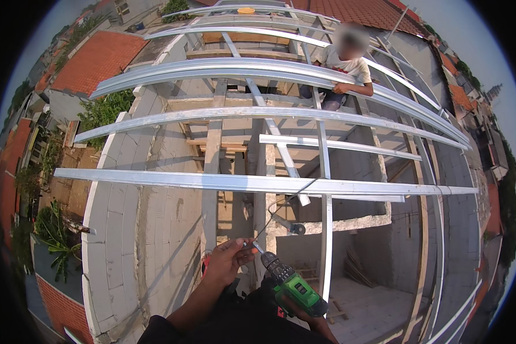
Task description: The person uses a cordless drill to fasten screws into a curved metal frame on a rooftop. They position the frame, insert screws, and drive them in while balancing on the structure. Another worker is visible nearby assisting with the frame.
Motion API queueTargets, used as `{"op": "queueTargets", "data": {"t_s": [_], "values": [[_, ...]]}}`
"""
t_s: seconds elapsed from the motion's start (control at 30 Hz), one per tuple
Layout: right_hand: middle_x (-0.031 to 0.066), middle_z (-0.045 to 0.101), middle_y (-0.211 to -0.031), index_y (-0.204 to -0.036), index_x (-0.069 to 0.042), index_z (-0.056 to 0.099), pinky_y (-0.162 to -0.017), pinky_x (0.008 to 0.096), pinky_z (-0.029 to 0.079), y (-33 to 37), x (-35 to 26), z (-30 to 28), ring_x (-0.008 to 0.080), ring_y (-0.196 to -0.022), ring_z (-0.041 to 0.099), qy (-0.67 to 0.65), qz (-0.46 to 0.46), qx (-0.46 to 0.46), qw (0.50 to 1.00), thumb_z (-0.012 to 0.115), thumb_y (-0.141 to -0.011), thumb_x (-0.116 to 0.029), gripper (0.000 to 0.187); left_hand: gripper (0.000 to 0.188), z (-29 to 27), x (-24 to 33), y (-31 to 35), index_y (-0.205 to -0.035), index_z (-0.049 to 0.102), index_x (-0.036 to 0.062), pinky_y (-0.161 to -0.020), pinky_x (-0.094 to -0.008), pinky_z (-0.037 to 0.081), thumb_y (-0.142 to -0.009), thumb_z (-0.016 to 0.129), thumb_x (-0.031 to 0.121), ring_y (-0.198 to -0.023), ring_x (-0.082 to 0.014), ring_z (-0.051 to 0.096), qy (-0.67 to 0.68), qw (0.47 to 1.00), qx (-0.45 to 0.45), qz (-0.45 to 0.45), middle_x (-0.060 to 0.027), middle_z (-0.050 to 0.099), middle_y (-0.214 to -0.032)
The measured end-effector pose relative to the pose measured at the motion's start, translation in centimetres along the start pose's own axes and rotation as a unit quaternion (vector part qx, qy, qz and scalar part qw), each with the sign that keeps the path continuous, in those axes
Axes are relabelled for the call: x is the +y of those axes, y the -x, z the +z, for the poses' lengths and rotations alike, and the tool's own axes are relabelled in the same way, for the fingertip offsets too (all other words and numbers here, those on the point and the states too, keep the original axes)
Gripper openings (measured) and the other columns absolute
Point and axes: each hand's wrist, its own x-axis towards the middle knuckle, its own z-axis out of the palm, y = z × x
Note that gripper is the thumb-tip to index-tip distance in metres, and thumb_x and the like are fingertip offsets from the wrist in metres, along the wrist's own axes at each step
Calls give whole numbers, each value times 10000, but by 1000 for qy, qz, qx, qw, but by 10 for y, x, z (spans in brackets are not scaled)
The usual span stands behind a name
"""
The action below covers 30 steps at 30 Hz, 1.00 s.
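My right hand [315,322] is wrapped round the grip of a green and black cordless drill [299,291], low in the view right of centre. The drill points up and to the left, with a silver bit [258,247] in its chuck. My left hand [230,261] is closed in a pinch beside the bit's tip, on what looks like a small screw [246,245]. Just beyond the hands, a thin dark cord or wire [275,204] runs up to the nearest silver metal batten [212,181].
More metal battens cross ahead over sloping metal rafters [325,246]. Below are grey block walls [112,246], a wooden beam [212,143] and a deep drop to a floor [361,304]. A co-worker [344,66] leans on stacked battens [212,70] at the far right.
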Motion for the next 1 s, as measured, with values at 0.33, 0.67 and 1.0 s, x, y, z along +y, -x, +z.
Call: {"op": "queueTargets", "data": {"t_s": [0.33, 0.67, 1.0], "values": [[74, 737, -924, -1113, -44, 689, -728, 323, 563, 48, 20, -53, 164, -829, 711, -35, 41, 10, 998, 813, -875, -178, 300, 269, 46, -53, -1, -1147, 671, 18, -751, -349, 574, -1041, 625, 261, -907, -213, 712, -32, 998, -63, -3, -111, 724, -1010], [27, 717, -1015, -1236, -87, 686, -843, 313, 542, 119, 61, -75, 158, -931, 681, -288, 177, 97, 936, 816, -877, -118, 383, 348, 115, -73, 8, -1061, 730, -40, -730, -358, 592, -994, 701, 301, -849, -213, 716, -181, 965, -187, -10, -131, 741, -964], [34, 571, -728, -1172, 6, 632, -595, 279, 391, 142, 43, -86, 121, -623, 521, -373, 93, 194, 902, 764, -874, -189, 380, 648, 151, -138, -18, -1396, 562, -3, -909, -416, 558, -990, 644, 495, -1080, -279, 673, -173, 929, -319, -64, -206, 639, -1321]]}}
